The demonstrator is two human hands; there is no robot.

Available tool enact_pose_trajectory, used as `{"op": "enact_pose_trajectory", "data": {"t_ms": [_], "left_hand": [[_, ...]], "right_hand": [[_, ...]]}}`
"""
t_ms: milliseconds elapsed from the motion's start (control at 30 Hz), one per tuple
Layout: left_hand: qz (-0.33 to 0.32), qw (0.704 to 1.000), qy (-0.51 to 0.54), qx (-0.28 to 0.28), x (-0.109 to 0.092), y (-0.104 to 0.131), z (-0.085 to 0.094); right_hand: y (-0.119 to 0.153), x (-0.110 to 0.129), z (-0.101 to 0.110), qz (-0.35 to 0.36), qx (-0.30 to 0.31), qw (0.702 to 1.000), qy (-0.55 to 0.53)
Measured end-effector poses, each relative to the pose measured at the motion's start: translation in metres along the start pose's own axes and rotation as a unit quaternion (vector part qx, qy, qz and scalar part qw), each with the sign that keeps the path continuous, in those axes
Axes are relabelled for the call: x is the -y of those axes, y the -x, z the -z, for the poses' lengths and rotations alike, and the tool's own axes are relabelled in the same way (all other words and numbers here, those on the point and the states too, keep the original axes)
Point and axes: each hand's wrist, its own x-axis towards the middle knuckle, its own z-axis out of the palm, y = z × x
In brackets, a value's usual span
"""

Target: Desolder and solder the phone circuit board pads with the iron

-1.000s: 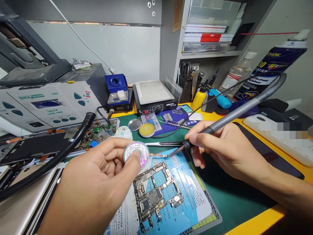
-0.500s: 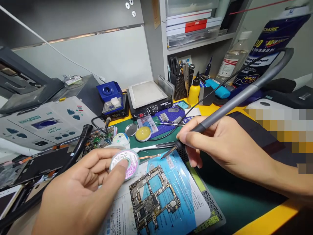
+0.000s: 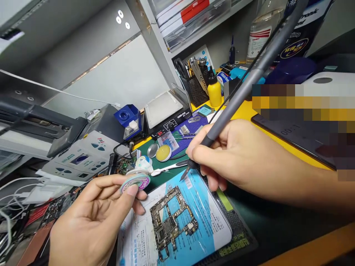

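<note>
My left hand (image 3: 94, 218) pinches a small round spool of desoldering braid (image 3: 135, 183) between thumb and fingers, its face tilted. My right hand (image 3: 235, 159) is closed around the grey handle of a soldering iron (image 3: 230, 103) like a pen. The iron's dark tip points down over the upper part of a blue and white packet (image 3: 205, 207); I cannot tell whether it touches. On that packet lies a phone circuit board (image 3: 169, 221), below and between my hands. Behind the spool, a white-and-black brush-like tool (image 3: 169, 169) lies across the green mat.
An open tin of yellow paste (image 3: 163, 152) stands beyond the packet. Behind it sit a heating plate (image 3: 163, 107), a blue tip-cleaning stand (image 3: 127, 118) and a soldering station (image 3: 80, 155). A yellow bottle (image 3: 214, 92) and a mesh tool holder (image 3: 196, 88) are farther back; a dark phone (image 3: 294, 136) lies right.
My view has tilted and shifted. The spool has turned to a flatter angle, and the copper braid end seen before no longer shows. The iron is still in my right hand, over the packet.
</note>
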Motion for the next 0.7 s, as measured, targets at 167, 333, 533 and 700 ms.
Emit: {"op": "enact_pose_trajectory", "data": {"t_ms": [167, 333, 533, 700], "left_hand": [[-0.020, 0.999, -0.011, -0.031, -0.006, 0.009, -0.004], [-0.010, 1.000, 0.016, -0.025, -0.001, 0.017, -0.010], [0.005, 1.000, 0.022, -0.007, 0.001, 0.026, -0.007], [0.018, 0.999, 0.039, -0.023, 0.003, 0.029, -0.004]], "right_hand": [[0.001, -0.002, 0.000, -0.006, 0.015, 0.999, 0.028], [-0.001, -0.003, -0.001, 0.018, 0.017, 0.999, 0.041], [0.000, -0.005, -0.001, 0.028, 0.015, 0.999, 0.041], [-0.005, -0.004, 0.003, 0.041, 0.004, 0.998, 0.046]]}}
